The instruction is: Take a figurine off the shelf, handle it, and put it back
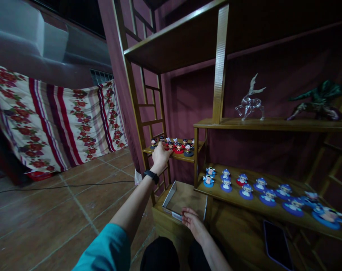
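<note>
My left hand [161,156], with a dark band at the wrist, reaches to the small left shelf. Its fingers are closed around the side of a small figurine [170,146] on a red base, partly hidden by the hand. More figurines in black, red and white crowd beside it, such as one on a red base [179,147] and one on a dark base [188,149]. Below, my right hand [192,221] rests at the front rim of a shallow cardboard box [184,199], its fingers loosely bent and apart, holding nothing. No figurine shows inside the box.
On the lower right shelf [233,169] stand several figurines on blue, purple and red bases. A clear deer ornament [250,103] and a dark green statue [319,99] occupy the shelf above. A phone [277,244] lies at lower right. A cable [75,185] crosses the floor.
</note>
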A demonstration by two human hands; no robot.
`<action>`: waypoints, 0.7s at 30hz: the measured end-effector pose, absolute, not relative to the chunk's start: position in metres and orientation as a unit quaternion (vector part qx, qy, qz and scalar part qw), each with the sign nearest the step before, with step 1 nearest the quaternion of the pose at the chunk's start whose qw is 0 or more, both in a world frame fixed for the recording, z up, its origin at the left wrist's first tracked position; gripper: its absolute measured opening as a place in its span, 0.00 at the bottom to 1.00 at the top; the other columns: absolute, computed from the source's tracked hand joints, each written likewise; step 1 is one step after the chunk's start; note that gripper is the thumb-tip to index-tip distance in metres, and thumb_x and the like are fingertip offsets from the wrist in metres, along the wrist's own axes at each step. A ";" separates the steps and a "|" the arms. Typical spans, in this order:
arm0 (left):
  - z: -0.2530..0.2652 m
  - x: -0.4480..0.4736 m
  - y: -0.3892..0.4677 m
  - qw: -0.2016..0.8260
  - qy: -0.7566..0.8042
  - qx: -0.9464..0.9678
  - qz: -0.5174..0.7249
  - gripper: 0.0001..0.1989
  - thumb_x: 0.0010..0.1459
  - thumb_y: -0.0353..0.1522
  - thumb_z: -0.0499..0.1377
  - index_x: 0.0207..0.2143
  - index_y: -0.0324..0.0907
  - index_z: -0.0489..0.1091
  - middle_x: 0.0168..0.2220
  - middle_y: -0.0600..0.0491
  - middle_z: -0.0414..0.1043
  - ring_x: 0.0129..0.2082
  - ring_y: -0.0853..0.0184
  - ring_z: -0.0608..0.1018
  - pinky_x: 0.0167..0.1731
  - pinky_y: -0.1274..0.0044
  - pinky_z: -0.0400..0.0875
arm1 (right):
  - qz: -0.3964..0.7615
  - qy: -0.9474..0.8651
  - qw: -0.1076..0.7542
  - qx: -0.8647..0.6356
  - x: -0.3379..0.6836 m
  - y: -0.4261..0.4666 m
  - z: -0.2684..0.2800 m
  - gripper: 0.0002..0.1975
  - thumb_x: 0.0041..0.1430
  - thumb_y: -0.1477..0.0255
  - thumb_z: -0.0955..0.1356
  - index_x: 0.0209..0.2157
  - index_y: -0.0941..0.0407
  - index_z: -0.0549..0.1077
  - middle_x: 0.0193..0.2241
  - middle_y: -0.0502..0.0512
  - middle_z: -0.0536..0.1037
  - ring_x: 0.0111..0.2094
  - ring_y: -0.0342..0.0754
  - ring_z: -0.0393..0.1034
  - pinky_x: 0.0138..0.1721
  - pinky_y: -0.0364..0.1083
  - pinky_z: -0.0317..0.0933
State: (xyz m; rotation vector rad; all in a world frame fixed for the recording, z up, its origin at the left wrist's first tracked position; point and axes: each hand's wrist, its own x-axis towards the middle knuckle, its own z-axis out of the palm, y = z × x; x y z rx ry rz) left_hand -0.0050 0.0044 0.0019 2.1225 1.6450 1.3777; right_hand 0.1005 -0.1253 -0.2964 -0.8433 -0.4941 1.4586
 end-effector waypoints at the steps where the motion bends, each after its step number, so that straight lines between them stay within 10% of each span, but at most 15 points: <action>1: 0.002 -0.005 0.005 0.064 0.542 0.702 0.457 0.19 0.43 0.39 0.63 0.38 0.46 0.64 0.37 0.55 0.75 0.39 0.63 0.74 0.34 0.75 0.64 | 0.639 -0.218 0.638 -0.369 0.100 -0.126 -0.296 0.15 0.38 0.71 0.71 0.33 0.56 0.72 0.28 0.53 0.77 0.28 0.44 0.70 0.33 0.44 0.62; 21: 0.003 -0.032 0.033 0.048 0.568 0.689 0.447 0.23 0.46 0.39 0.61 0.45 0.45 0.61 0.41 0.49 0.73 0.41 0.61 0.74 0.35 0.75 0.66 | 0.641 -0.202 0.640 -0.372 0.099 -0.126 -0.293 0.15 0.39 0.72 0.72 0.33 0.56 0.73 0.30 0.54 0.78 0.28 0.43 0.70 0.32 0.43 0.62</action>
